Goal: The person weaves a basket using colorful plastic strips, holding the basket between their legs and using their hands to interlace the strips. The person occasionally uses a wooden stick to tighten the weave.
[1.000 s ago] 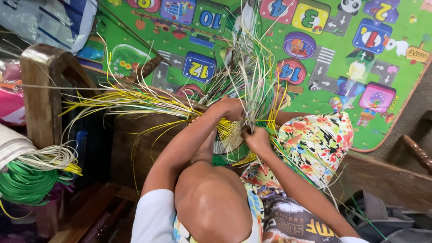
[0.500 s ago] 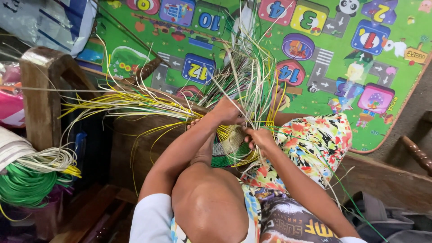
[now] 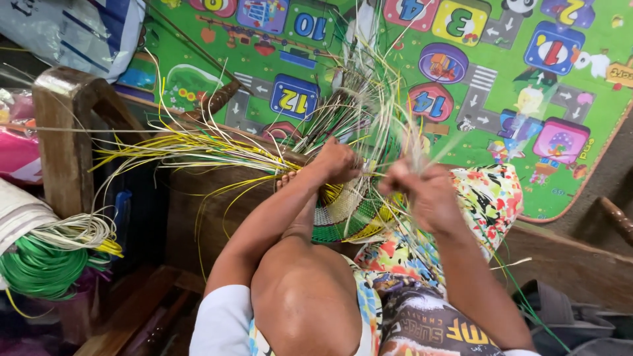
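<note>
A partly woven basket base (image 3: 346,214) of green, yellow and white strips rests between my raised knee (image 3: 306,296) and my lap. Loose strips (image 3: 198,148) fan out from it to the left and upward. My left hand (image 3: 336,160) grips the weave at its upper edge, fingers closed on the strands. My right hand (image 3: 422,194) is closed around a bunch of pale strips (image 3: 395,112) that stand up from the weave; it is blurred.
A green play mat (image 3: 461,72) with coloured number tiles covers the floor ahead. A wooden chair frame (image 3: 62,138) stands at left, with coils of green and white strips (image 3: 46,260) beside it. A wooden edge (image 3: 567,257) runs at right.
My right hand has risen and closed on the upright pale strips. My left hand has stayed at the rim of the weave, which now shows more between the hands.
</note>
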